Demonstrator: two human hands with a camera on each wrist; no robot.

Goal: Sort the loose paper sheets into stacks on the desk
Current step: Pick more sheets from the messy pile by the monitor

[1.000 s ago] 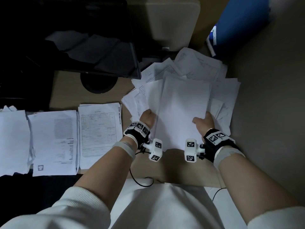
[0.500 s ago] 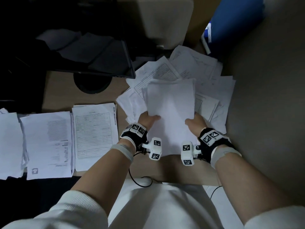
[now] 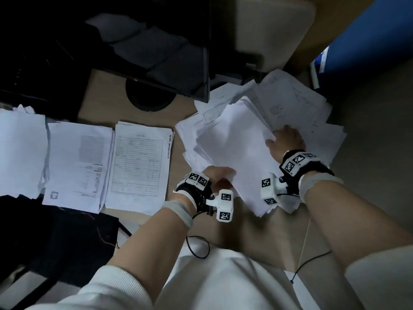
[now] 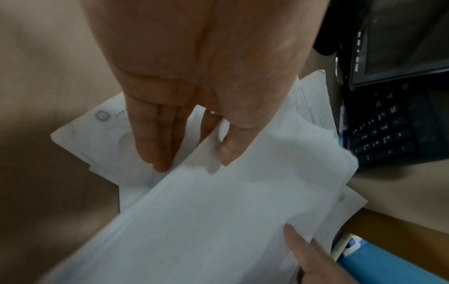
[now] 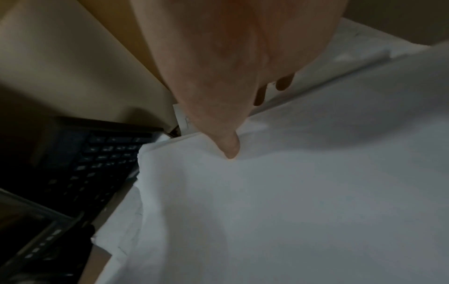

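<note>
The desk (image 3: 105,92) is mostly covered, and its far left part is lost in dark shadow together with the monitor (image 3: 169,57), whose screen shows only faint reflections. Three sorted stacks (image 3: 138,166) lie side by side on the left; the leftmost one is cut off by the picture edge. On the right lies the loose pile (image 3: 312,113), its lower sheets hidden under the lifted bundle of blank sheets (image 3: 237,153). Compared with half a second ago, this bundle is now turned diagonally and tilted toward the left. The left hand (image 3: 220,175) pinches its near corner, thumb on top and fingers (image 4: 155,142) underneath. The right hand (image 3: 287,140) grips the right edge, thumb (image 5: 229,148) pressed on top; its other fingers are mostly hidden behind the paper.
</note>
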